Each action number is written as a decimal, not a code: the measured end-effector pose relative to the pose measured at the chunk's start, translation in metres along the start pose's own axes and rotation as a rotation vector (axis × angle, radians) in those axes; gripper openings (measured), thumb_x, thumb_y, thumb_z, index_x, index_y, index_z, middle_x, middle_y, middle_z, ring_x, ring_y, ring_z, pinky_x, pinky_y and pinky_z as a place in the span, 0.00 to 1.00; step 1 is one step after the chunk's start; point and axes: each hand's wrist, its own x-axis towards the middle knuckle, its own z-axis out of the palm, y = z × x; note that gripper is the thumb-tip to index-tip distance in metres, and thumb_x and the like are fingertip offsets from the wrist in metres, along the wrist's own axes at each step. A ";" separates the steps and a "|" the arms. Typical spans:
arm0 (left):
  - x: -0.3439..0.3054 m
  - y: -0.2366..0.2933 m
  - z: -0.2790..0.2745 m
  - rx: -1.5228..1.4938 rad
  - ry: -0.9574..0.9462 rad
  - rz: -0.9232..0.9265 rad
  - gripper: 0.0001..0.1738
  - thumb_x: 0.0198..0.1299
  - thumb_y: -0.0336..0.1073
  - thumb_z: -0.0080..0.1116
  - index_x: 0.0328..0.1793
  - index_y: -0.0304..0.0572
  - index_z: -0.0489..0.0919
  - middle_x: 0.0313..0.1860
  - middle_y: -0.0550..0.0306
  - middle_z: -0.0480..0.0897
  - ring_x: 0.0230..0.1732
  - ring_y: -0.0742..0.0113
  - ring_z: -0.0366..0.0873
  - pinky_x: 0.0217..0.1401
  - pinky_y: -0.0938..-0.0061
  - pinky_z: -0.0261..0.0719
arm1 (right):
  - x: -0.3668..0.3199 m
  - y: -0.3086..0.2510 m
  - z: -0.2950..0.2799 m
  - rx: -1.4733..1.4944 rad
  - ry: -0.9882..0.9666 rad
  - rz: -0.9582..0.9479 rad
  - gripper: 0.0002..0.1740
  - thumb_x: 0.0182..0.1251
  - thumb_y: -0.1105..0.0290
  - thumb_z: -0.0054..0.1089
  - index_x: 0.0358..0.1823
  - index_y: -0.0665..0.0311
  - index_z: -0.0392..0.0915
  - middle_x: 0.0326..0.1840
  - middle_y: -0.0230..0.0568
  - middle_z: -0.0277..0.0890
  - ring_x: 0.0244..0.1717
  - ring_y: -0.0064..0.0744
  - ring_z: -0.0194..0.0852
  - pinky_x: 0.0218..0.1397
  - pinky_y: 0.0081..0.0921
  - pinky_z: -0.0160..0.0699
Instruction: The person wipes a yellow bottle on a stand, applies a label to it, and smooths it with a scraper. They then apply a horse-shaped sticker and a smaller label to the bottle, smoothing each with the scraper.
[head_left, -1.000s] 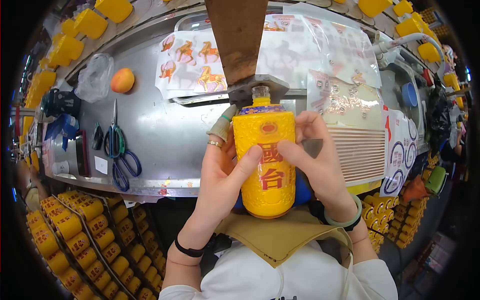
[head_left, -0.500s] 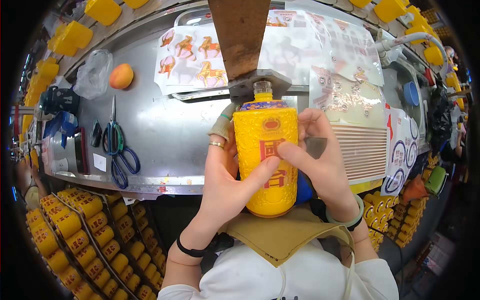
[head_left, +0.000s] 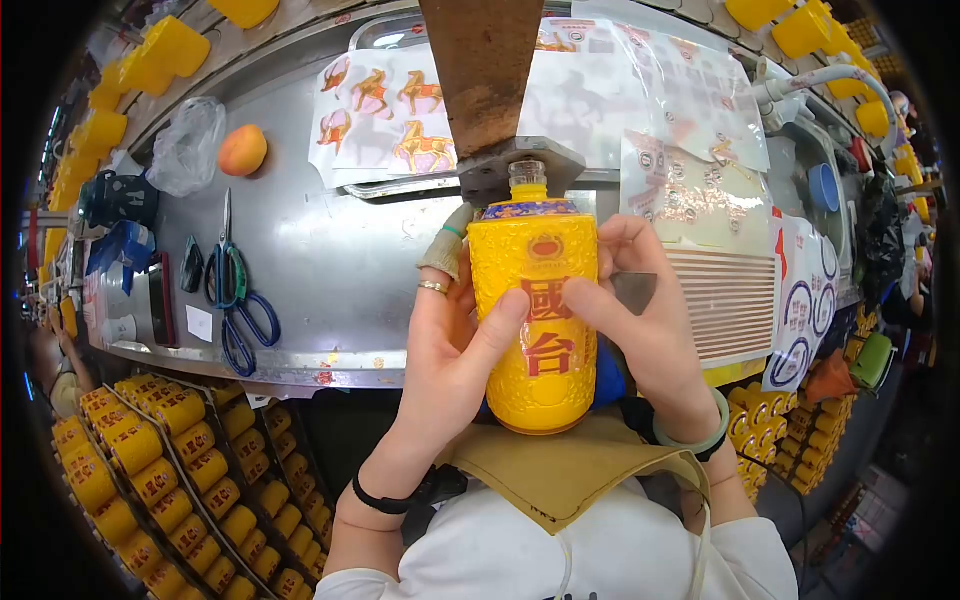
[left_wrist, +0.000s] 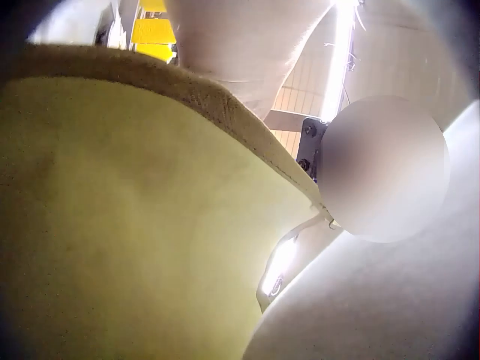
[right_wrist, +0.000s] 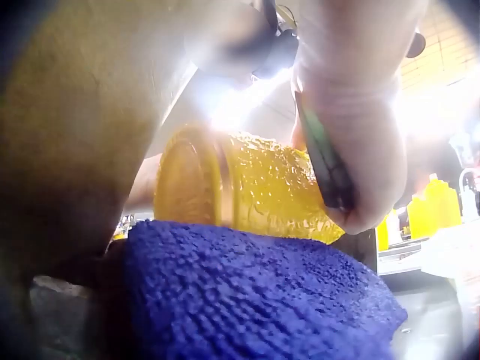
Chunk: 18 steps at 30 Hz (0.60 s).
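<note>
A yellow embossed bottle (head_left: 535, 400) with red characters lies in front of the person, its clear neck toward a dark metal plate (head_left: 480, 172) on a brown post. The left hand (head_left: 445, 350) grips its left side, thumb on the front beside the upper character; a cloth cover sits on one finger. On the other side the right hand (head_left: 645, 320) holds the bottle, thumb on the same character and fingers curled at the edge. A dark blade-like piece (head_left: 632, 292) is at the right hand. The right wrist view shows a blue cloth (right_wrist: 255, 292) under the bottle (right_wrist: 270, 187).
Scissors (head_left: 228, 290), a peach (head_left: 242, 151) and a plastic bag (head_left: 188, 148) lie on the metal table (head_left: 310, 280) at left. Horse sticker sheets (head_left: 385, 120) lie behind, a striped sheet (head_left: 725, 305) at right. Racks of yellow bottles (head_left: 155, 485) stand below left.
The left thumb has moved up from the lower character to beside the upper one since half a second ago, uncovering the lower character. Both hands stay on the bottle.
</note>
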 end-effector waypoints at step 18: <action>0.001 -0.003 -0.002 -0.017 -0.011 0.002 0.41 0.75 0.27 0.56 0.87 0.36 0.49 0.79 0.46 0.66 0.78 0.60 0.66 0.80 0.62 0.65 | 0.001 0.007 -0.005 -0.074 0.012 -0.014 0.23 0.69 0.72 0.73 0.58 0.63 0.68 0.50 0.28 0.75 0.45 0.13 0.67 0.46 0.14 0.66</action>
